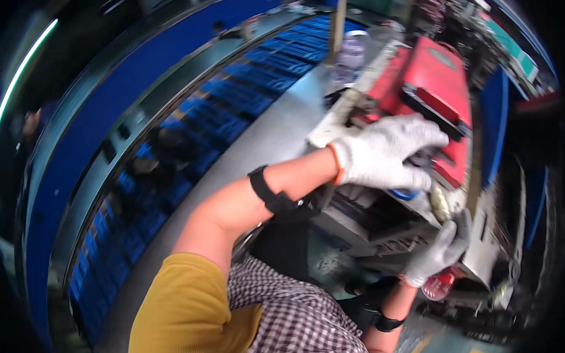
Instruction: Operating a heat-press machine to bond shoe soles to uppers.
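My left hand (pixel 390 153), in a white knit glove with an orange cuff, is over the bench beside a red machine (pixel 438 81). Its fingers stretch forward, apart from the thumb. A dark, blurred part (pixel 422 158) shows in the gap, and I see no clear grip on it. Lower right, my right hand (pixel 440 250), gloved with greyish fingertips, is raised at the bench edge, thumb and fingers apart. Just above its thumb is a small gold-coloured piece (pixel 440 203); whether they touch is unclear. A blue rounded thing (pixel 403 194) lies under my left thumb.
A clear bottle or jar (pixel 351 56) stands behind the bench near an upright wooden strip (pixel 338 28). To the left runs a conveyor (pixel 248 84) with blue slats and a metal edge (pixel 274 124). A red round object (pixel 439 286) is below my right hand. Another person is at far left.
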A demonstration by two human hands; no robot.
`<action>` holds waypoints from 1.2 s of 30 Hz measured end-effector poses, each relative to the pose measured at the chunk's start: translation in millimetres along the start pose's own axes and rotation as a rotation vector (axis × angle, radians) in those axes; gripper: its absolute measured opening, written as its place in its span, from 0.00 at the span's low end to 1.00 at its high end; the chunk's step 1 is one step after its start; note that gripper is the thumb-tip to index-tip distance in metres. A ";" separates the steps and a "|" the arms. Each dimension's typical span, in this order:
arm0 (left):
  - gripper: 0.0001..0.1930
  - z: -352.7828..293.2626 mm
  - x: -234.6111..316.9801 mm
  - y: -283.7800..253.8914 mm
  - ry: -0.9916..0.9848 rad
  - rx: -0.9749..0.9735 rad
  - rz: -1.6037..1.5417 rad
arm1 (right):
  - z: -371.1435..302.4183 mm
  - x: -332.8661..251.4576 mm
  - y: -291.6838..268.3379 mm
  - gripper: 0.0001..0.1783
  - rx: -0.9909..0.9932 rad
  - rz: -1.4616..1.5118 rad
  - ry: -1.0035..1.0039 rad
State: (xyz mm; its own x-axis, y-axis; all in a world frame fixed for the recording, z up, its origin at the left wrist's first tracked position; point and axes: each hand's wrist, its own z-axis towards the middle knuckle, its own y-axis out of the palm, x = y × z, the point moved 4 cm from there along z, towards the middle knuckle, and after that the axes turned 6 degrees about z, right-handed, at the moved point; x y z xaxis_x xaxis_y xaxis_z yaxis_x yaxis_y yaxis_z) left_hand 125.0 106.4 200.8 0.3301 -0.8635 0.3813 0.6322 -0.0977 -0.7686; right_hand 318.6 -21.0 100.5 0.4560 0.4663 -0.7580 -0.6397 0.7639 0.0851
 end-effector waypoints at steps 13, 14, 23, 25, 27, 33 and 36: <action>0.47 -497.4 -217.1 -150.3 -1.373 1.335 0.044 | 7.5 49.7 37.0 0.16 -0.111 0.025 -0.068; 0.49 -535.0 -229.8 -159.5 -1.501 1.424 0.012 | 3.4 51.5 41.8 0.17 -0.142 -0.006 -0.079; 0.51 -468.4 -255.8 -143.6 -1.977 1.311 -0.500 | 3.0 43.0 34.4 0.14 -0.131 -0.016 -0.156; 0.51 -465.5 -253.4 -144.1 -1.967 1.313 -0.545 | 3.9 42.6 34.9 0.15 -0.128 -0.007 -0.164; 0.51 -460.4 -249.8 -140.8 -1.914 1.297 -0.567 | 3.9 42.5 35.0 0.15 -0.125 0.002 -0.166; 0.51 -489.0 -269.8 -140.8 -1.877 1.300 -0.561 | 2.4 41.6 38.2 0.17 -0.148 -0.053 -0.184; 0.37 -482.9 -289.8 -134.7 -1.776 1.359 -0.359 | 2.8 49.7 32.3 0.21 -0.170 -0.051 -0.213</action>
State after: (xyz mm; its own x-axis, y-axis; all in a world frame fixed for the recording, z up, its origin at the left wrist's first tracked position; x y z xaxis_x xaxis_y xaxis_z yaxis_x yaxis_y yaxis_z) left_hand -394.3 130.9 -54.2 -0.2676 0.3509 0.8974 0.4845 0.8540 -0.1895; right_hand 322.3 28.1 67.4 0.5991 0.5259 -0.6037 -0.6985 0.7118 -0.0731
